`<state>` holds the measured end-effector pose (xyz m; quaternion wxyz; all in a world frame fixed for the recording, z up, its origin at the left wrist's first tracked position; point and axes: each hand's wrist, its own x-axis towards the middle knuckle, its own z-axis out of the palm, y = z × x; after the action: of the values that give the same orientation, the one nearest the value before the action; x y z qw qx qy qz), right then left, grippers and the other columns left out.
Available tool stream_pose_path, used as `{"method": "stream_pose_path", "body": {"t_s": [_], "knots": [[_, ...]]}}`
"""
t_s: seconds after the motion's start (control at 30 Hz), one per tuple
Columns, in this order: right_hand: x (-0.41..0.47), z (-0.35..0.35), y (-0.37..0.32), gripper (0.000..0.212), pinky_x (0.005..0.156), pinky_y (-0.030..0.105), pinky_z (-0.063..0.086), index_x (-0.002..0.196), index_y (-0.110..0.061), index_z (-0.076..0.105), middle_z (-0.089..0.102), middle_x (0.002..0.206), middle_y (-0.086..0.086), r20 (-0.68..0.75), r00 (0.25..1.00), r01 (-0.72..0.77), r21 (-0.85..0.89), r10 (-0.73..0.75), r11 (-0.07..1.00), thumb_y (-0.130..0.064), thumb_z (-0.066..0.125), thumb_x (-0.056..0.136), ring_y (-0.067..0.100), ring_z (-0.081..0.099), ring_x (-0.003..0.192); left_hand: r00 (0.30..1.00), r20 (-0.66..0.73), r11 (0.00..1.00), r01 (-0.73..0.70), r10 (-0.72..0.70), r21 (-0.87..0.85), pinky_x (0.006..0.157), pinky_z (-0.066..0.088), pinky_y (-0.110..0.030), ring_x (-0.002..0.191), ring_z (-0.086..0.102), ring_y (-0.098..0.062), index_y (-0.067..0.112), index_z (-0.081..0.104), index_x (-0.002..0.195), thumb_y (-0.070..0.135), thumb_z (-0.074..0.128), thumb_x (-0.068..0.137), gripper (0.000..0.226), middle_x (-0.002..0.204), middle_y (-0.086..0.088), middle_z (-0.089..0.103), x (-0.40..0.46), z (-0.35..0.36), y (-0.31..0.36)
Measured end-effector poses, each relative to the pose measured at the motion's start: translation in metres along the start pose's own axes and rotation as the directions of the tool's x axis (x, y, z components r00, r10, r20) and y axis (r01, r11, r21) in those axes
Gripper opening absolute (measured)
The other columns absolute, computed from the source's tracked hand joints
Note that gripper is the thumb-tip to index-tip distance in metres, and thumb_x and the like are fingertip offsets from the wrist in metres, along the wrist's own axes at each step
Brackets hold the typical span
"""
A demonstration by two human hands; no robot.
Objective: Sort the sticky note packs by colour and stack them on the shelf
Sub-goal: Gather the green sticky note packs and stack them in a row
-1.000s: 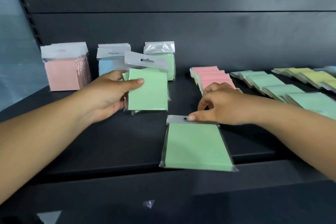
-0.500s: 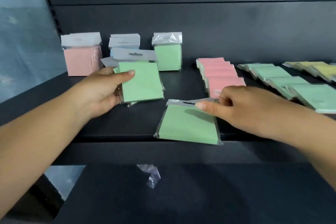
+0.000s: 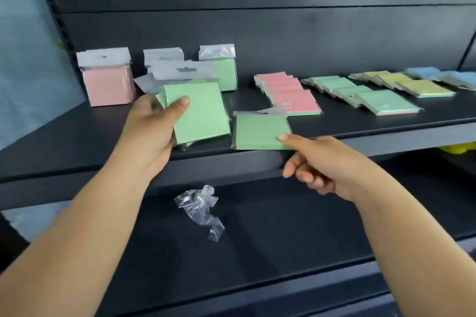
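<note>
My left hand grips a bundle of green sticky note packs, thumb on the top one, just above the dark shelf. A single green pack lies flat at the shelf's front edge. My right hand pinches its near right corner, thumb on top. Against the back wall stand a pink stack, a blue stack partly hidden by the held bundle, and a green stack.
To the right lie fanned rows of packs: pink, green, yellow and blue. A crumpled clear plastic wrapper lies on the lower shelf. Something yellow shows under the upper shelf at the right.
My right hand has left the single green pack's top tab and come to its near right corner. The left hand's bundle stays held. The camera has pulled back, showing the lower shelf.
</note>
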<state>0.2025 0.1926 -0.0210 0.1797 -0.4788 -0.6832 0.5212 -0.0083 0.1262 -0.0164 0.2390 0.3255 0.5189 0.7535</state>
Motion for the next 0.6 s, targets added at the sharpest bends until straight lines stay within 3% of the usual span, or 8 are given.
{"method": "stream_pose_path", "body": {"t_s": [0.17, 0.33, 0.47, 0.6], "knots": [[-0.013, 0.008, 0.009, 0.027, 0.030, 0.013, 0.022, 0.070, -0.007, 0.063, 0.044, 0.046, -0.002, -0.034, 0.999, 0.008, 0.376, 0.005, 0.926, -0.028, 0.061, 0.087, 0.006, 0.033, 0.033, 0.997, 0.050, 0.997, 0.064, -0.062, -0.039, 0.069, 0.056, -0.029, 0.084, 0.064, -0.011, 0.015, 0.053, 0.097, 0.010, 0.055, 0.091, 0.008, 0.098, 0.001, 0.063, 0.001, -0.003, 0.003], [-0.024, 0.024, 0.013, 0.016, 0.036, 0.014, 0.034, 0.075, -0.008, 0.059, 0.053, 0.052, 0.000, -0.115, 0.988, 0.152, 0.600, -0.103, 0.785, -0.018, 0.060, 0.088, 0.008, 0.040, 0.043, 0.991, 0.088, 0.991, 0.111, -0.105, -0.072, 0.064, 0.052, -0.032, 0.089, 0.065, -0.019, 0.009, 0.050, 0.117, 0.014, 0.054, 0.092, 0.026, 0.115, -0.008, 0.062, -0.007, -0.005, 0.011], [-0.033, 0.038, -0.005, 0.024, 0.046, 0.017, 0.039, 0.067, -0.013, 0.057, 0.056, 0.051, -0.002, -0.144, 0.958, 0.284, 0.553, -0.246, 0.783, -0.022, 0.060, 0.088, 0.008, 0.042, 0.048, 0.978, 0.125, 0.984, 0.173, -0.166, -0.049, 0.085, 0.051, -0.041, 0.098, 0.063, -0.021, 0.016, 0.048, 0.121, 0.021, 0.051, 0.095, 0.027, 0.119, -0.004, 0.061, -0.022, -0.002, 0.016], [-0.034, 0.051, -0.029, 0.024, 0.051, 0.017, 0.039, 0.069, -0.016, 0.062, 0.058, 0.055, -0.004, -0.168, 0.936, 0.348, 0.296, -0.310, 0.890, -0.031, 0.060, 0.088, 0.007, 0.043, 0.050, 0.963, 0.194, 0.976, 0.205, -0.189, -0.068, 0.068, 0.055, -0.036, 0.099, 0.065, -0.025, 0.017, 0.045, 0.128, 0.046, 0.049, 0.091, 0.047, 0.121, -0.004, 0.062, -0.032, 0.000, 0.023]]}}
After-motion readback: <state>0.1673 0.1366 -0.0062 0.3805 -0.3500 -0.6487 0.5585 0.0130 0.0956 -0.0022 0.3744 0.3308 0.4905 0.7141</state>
